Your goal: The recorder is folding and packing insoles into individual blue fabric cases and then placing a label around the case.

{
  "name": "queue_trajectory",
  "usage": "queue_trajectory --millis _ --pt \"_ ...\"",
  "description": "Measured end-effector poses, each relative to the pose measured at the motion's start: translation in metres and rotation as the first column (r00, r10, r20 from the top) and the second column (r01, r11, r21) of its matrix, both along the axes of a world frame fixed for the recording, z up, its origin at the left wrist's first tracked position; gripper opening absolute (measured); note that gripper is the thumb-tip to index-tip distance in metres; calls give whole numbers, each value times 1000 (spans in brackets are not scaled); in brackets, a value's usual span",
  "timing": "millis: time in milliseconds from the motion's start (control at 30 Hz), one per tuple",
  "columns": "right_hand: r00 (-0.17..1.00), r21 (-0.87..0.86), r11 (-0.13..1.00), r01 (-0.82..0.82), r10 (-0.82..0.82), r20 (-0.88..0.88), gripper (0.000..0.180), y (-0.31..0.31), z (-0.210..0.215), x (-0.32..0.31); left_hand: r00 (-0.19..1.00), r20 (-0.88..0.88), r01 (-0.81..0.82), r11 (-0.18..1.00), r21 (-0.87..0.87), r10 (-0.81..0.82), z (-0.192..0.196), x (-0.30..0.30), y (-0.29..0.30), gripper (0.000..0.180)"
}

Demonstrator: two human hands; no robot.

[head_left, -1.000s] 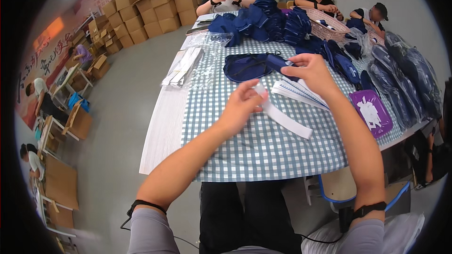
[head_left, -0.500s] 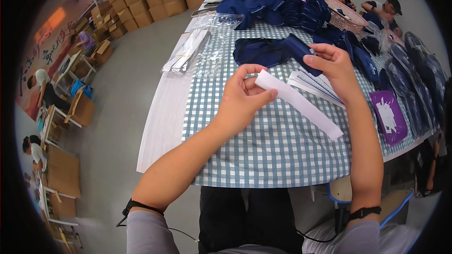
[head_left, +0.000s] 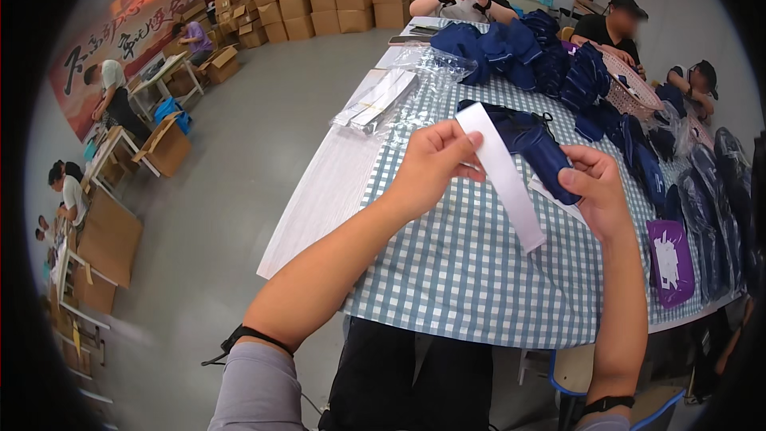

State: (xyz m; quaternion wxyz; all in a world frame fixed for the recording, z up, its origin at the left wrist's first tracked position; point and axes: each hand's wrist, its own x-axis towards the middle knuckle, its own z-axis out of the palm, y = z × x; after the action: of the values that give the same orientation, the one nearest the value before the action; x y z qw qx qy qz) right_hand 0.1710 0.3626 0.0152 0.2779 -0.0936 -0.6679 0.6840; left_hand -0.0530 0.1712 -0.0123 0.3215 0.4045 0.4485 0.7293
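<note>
My left hand pinches the upper part of a white paper strip between thumb and fingers. The strip slants down to the right over the checked tablecloth. To its right, my right hand grips a folded navy fabric piece, thumb on top. A strap-like part of navy cloth lies behind the strip, partly hidden by it. Beneath the navy piece, more white strips lie on the cloth, mostly covered.
A clear plastic bag of white strips lies at the table's left. Navy fabric items are heaped at the far side beside a pink basket. A purple packet and bagged navy items sit at right. Several people work around.
The view has shifted, so the table sits further right and lower. The white strip has turned steeper, and my right hand has lowered the navy fabric piece beside it.
</note>
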Motion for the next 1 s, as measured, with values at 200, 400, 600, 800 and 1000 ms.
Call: queue_trajectory --millis 200,400,600,800,1000 --pt "998 28 998 -48 47 47 53 -17 -1 -7 992 32 -120 992 45 119 11 -2 -5 16" --pt "998 26 1000 -16 14 57 55 -12 -2 -5 975 -53 -215 976 31 216 15 -1 -9 27" --pt "999 -20 999 26 -26 -33 51 -9 1 -4 979 -66 -193 981 -1 193 20 -8 -11 26" --pt "996 -28 998 52 -54 -75 50 4 6 1 952 -120 -299 942 -152 283 39 -37 -24 22" --pt "992 -47 997 62 -66 -104 48 5 7 -2 677 -585 -604 791 -95 447 33 -65 -37 23"
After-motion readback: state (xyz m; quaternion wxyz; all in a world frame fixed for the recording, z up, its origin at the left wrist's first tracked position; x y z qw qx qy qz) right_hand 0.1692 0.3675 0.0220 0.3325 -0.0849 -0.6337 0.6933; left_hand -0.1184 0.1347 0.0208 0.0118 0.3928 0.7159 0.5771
